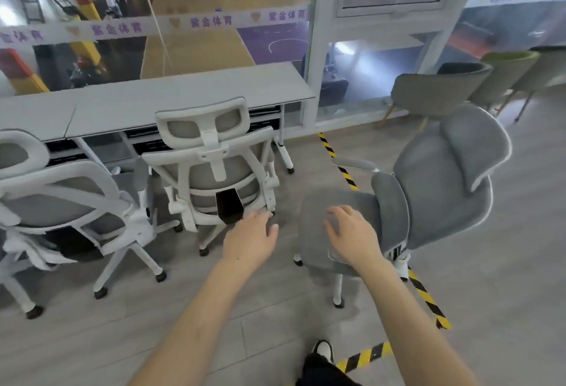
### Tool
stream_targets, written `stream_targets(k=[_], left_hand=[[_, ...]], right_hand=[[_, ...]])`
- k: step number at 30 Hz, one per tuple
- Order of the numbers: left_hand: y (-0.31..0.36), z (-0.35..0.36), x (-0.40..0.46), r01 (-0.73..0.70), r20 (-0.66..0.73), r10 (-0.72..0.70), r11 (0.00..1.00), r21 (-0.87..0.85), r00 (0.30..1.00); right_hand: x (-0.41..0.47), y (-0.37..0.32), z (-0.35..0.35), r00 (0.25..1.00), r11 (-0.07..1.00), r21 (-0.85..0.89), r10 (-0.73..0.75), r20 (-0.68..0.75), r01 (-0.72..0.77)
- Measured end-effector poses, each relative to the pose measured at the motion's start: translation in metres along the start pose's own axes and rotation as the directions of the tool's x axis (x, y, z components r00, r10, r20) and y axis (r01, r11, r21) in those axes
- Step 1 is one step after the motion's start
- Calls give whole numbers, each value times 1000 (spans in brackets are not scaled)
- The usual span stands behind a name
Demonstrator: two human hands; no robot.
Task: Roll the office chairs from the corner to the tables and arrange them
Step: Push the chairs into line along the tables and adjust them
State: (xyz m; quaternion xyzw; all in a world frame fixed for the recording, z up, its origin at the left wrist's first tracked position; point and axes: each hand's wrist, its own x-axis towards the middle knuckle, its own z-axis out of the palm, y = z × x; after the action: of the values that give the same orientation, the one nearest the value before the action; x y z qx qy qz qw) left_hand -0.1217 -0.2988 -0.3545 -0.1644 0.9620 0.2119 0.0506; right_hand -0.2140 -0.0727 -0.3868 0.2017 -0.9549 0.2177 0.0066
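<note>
Head view: 2 white mesh office chairs (214,168) stand tucked against the grey tables (183,94). Just beside them the grey upholstered office chair (428,189) sits turned sideways. Left hand (249,240) and right hand (352,234) reach forward, fingers relaxed, grasping nothing.

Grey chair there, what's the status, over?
Both hands open: left hand in the air, right hand over the grey chair seat. Chair stands sideways, right of the table. Two white chairs already parked; striped tape underneath.

Both forearms are bare, no sleeves showing. Black trousers (321,372) and a white shoe (324,350) with dark trim.
</note>
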Motion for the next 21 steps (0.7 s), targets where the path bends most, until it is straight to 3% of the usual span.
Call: stream_targets(k=[9, 21], left_hand=[[170, 69, -62, -227, 9, 227, 971, 72, 974], [411, 179, -133, -316, 2, 316, 948, 27, 949]], right_hand=[[-122, 134, -86, 977, 992, 27, 123, -172, -120], [-247, 351, -194, 943, 969, 92, 246, -223, -231]])
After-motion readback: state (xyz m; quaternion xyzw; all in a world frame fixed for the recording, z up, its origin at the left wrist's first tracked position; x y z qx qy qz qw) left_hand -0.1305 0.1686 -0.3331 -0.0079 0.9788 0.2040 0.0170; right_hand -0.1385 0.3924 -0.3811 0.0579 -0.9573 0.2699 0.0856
